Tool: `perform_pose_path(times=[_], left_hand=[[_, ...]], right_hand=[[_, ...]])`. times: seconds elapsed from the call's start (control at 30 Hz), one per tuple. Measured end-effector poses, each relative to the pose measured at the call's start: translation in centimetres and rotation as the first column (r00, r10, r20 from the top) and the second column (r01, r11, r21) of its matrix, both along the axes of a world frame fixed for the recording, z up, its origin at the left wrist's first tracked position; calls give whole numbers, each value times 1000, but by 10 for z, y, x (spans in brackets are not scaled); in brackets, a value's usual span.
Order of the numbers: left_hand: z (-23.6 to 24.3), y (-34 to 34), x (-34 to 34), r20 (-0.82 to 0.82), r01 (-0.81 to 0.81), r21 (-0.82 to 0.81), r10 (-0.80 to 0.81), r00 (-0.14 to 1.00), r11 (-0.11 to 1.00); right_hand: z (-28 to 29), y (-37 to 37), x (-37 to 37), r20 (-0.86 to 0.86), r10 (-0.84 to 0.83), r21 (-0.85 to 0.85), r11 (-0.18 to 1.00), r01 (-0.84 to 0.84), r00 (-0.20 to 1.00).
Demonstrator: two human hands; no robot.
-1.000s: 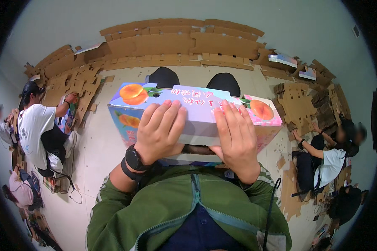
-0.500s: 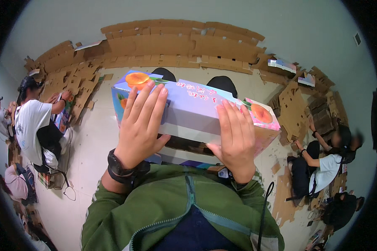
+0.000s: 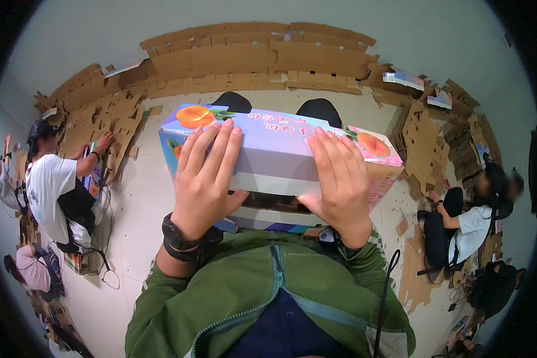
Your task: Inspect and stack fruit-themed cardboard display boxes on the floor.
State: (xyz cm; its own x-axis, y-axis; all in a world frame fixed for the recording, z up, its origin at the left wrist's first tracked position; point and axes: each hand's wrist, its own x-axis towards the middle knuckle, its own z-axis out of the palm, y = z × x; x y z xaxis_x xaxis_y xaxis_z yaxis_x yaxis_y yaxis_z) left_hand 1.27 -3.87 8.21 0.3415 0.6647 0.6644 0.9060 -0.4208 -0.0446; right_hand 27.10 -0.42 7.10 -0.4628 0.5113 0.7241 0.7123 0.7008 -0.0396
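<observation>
In front of my body is a colourful cardboard box (image 3: 274,148), lilac and blue with orange fruit pictures at its top corners. A dark gap shows along its near side, under the edge of the top panel. My left hand (image 3: 204,182) lies over the left part of this panel, long fingers stretched forward and thumb at the near edge. My right hand (image 3: 343,190) grips the right part the same way, its thumb by the gap. The thumb tips are partly hidden at the edge. Both hands hold the box from above.
Flattened brown cardboard (image 3: 221,62) lines the far wall, with more sheets (image 3: 423,146) on the right floor. A person in a white shirt (image 3: 56,185) works at the left; another person (image 3: 468,230) crouches at the right. My dark shoes (image 3: 317,111) are beyond the box.
My hands keep nearly the same hold, and the box appears slightly more level. At the right, the crouching person's raised hand has come down. The left worker's hand has moved up.
</observation>
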Motion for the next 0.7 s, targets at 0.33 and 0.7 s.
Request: perform_pose_path(times=[0.33,0.7], left_hand=[[-5,0,1,13,-21,-6,21,1000,1000],[-27,9,20,-10,-81,143,83,997,986]], right_hand=[[-6,-2,-6,21,-53,18,998,52,998],[-12,-9,-8,30,-77,63,995,75,997]])
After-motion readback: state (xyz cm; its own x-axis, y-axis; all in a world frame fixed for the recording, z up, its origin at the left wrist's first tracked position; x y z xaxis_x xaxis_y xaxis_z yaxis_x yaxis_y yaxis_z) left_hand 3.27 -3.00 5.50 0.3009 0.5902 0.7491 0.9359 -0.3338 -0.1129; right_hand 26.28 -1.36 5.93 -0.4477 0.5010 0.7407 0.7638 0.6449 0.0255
